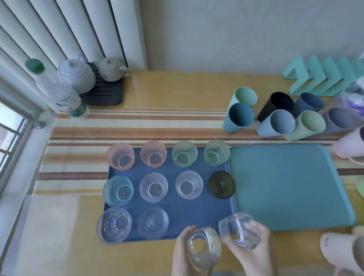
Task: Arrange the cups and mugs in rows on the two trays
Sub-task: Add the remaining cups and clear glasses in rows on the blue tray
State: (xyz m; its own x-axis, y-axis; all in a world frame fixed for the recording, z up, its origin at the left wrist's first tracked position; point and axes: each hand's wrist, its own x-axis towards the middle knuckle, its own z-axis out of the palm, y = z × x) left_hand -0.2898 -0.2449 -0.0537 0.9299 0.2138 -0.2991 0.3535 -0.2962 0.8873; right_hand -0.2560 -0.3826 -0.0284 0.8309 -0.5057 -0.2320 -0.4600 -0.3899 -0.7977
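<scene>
Left hand (186, 260) grips 1 glass (203, 249), right hand (255, 255) grips another (239, 230), beside blue tray (190, 212) holding 10 cups.

A green-capped water bottle (63, 96) stands beside two teapots (76, 73) on a black rack (107, 93).

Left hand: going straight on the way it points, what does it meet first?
Likely the bare third spot in the front row of the dark blue tray; the left hand grips a clear glass just short of it. Past that stands the middle row's third clear cup. Height is unclear.
</scene>
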